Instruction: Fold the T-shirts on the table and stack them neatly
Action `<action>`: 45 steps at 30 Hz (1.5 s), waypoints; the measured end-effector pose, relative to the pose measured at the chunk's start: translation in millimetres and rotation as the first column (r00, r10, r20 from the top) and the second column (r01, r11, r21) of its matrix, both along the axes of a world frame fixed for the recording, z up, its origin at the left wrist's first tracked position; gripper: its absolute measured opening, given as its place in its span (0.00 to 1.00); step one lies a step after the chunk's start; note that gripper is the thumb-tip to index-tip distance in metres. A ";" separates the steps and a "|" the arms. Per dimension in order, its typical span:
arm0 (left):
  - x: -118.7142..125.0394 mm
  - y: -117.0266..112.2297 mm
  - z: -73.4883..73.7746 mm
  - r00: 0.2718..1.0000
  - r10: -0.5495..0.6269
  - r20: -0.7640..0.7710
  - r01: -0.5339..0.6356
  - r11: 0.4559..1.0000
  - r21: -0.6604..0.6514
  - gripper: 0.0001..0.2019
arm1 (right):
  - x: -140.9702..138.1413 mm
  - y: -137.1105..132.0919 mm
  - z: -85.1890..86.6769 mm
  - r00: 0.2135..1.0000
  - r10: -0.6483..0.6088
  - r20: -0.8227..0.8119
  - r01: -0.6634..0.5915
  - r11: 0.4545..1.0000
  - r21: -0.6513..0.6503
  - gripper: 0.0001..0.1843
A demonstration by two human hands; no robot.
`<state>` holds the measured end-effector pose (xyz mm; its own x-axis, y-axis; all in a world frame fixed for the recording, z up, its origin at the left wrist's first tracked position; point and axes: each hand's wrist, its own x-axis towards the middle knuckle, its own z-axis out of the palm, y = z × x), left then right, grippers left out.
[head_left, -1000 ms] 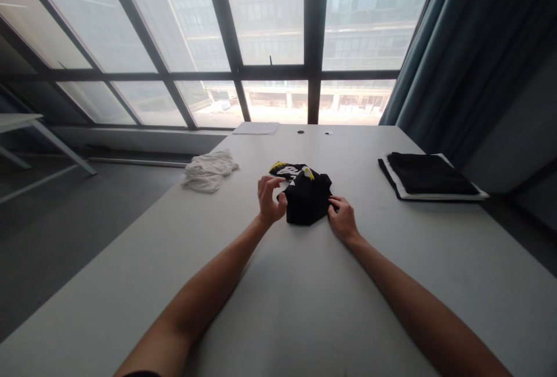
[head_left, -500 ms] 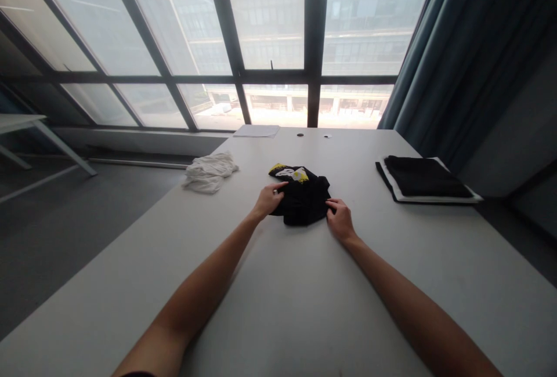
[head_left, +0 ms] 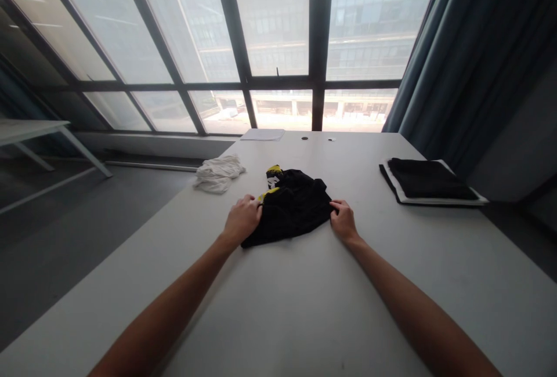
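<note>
A black garment with yellow and white print (head_left: 291, 206) lies crumpled on the white table (head_left: 304, 307), partly spread toward the near left. My left hand (head_left: 242, 219) is closed on its left edge, fingers curled into the cloth. My right hand (head_left: 343, 218) pinches the garment's right edge against the tabletop. Both forearms reach out across the table from the near side.
A crumpled white cloth (head_left: 217, 171) lies at the table's left edge. A stack of folded black and white garments (head_left: 429, 181) sits at the right. A sheet of paper (head_left: 263, 134) lies at the far edge by the window. Dark curtains (head_left: 461, 58) hang on the right.
My left hand has taken hold of the garment's left side and drawn it toward me and leftward, spreading the cloth wider. The right hand has kept its pinch on the right edge.
</note>
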<state>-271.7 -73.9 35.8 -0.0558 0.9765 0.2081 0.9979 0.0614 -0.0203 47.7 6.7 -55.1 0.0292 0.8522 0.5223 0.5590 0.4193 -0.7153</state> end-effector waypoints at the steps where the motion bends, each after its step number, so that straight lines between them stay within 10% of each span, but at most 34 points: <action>1: 3.3 7.4 1.0 0.997 -0.067 0.043 0.063 0.995 0.081 0.15 | 0.0 -0.4 -0.2 1.000 0.001 0.005 -0.001 1.000 0.003 0.23; 7: 19.3 73.2 -11.1 0.837 -0.449 0.312 0.413 0.893 0.178 0.17 | 6.2 3.1 -1.3 0.995 0.027 0.094 -0.028 1.000 0.010 0.24; 16: 76.5 52.0 -68.6 0.861 -0.341 0.377 0.370 0.929 -0.005 0.29 | 80.2 45.7 -2.8 0.972 -0.225 0.067 0.226 0.974 -0.003 0.24; 26: 36.5 128.4 -3.8 0.890 -0.303 0.340 0.288 0.953 0.095 0.18 | 14.5 -11.8 36.7 0.933 -0.174 0.314 0.136 0.981 0.138 0.19; 33: 30.2 179.9 0.5 0.891 -0.262 0.372 0.288 0.957 -0.017 0.22 | -5.8 -29.2 28.6 0.875 -0.059 0.480 0.079 0.997 -0.023 0.14; 38: 54.1 222.9 7.6 0.868 -0.164 0.468 0.246 0.962 -0.119 0.05 | -3.1 -29.6 26.1 0.828 -0.076 0.556 0.114 0.993 -0.034 0.14; 45: 63.5 250.5 10.1 0.745 -0.147 0.651 0.348 0.918 -0.190 0.21 | -3.7 -30.0 35.8 0.806 -0.028 0.592 0.133 0.982 -0.135 0.15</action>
